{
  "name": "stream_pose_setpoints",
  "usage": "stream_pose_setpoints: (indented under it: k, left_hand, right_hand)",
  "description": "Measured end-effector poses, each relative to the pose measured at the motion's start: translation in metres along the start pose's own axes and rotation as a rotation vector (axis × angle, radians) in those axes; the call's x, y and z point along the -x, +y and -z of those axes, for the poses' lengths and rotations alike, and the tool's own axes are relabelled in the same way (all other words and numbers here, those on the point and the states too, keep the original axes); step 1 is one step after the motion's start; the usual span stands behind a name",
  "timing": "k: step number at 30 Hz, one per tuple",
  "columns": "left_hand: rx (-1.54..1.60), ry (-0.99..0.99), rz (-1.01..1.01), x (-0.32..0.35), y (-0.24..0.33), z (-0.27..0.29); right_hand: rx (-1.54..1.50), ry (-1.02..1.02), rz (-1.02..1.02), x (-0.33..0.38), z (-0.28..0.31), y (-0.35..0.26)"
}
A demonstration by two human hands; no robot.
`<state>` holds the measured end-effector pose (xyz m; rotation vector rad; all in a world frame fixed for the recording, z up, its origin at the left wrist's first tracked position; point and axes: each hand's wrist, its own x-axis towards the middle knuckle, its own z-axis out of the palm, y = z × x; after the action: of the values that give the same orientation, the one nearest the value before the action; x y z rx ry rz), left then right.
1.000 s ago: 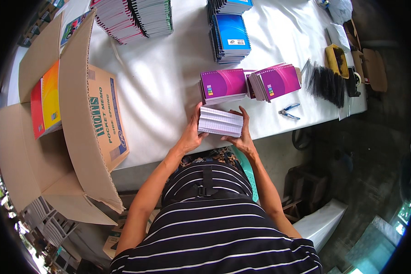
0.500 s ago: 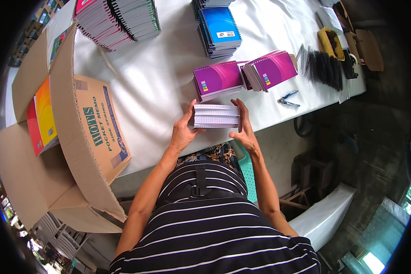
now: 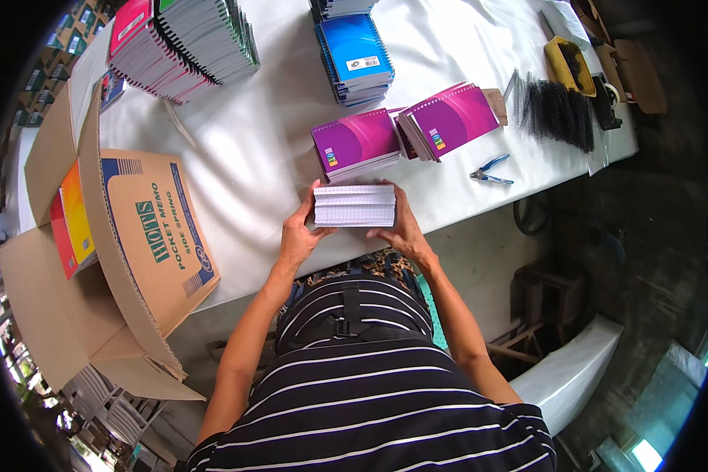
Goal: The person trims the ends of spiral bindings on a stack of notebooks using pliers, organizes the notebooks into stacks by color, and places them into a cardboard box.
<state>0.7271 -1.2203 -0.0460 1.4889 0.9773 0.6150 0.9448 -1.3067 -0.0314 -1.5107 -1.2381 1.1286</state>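
A stack of ruled paper blocks [image 3: 355, 206], edge side up, stands at the table's front edge. My left hand [image 3: 297, 234] grips its left end, and my right hand [image 3: 405, 230] presses on its right end with the fingers behind. Just beyond it is a pile of purple spiral notebooks [image 3: 357, 141]. A second purple notebook pile [image 3: 453, 122] leans beside that one to the right.
An open cardboard box [image 3: 153, 224] with red and yellow notebooks [image 3: 77, 216] stands left. Blue notebooks [image 3: 355, 51] and a large notebook stack [image 3: 185, 47] are farther back. Right are blue-handled cutters [image 3: 492, 171], black spiral coils [image 3: 554, 114] and a yellow tray [image 3: 569, 67].
The whole view has shifted, so the table things sit a little farther left. Both hands stay at the ends of the paper stack, which looks more evenly lined up.
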Motion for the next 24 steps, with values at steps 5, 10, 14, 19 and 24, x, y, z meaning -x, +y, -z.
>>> stream_pose_setpoints:
  k: [5,10,14,19,24]
  left_hand:
    - [-0.059,0.027,0.024,0.01,0.003,0.008]
    - [0.339,0.056,0.251,0.0,0.081,0.027]
    - [0.247,0.121,0.258,-0.041,0.103,0.039]
    - [0.294,0.141,0.367,-0.072,0.103,0.029]
    - [0.213,0.198,0.342,-0.087,0.086,0.014]
  right_hand:
    - [0.001,0.001,-0.034,-0.006,0.007,-0.01]
    - [0.009,0.072,-0.085,-0.04,0.02,-0.103]
    - [0.276,0.129,-0.071,-0.09,0.022,-0.129]
    - [0.618,0.106,-0.114,-0.124,0.029,-0.134]
    - [0.879,0.199,-0.019,-0.127,0.019,-0.119]
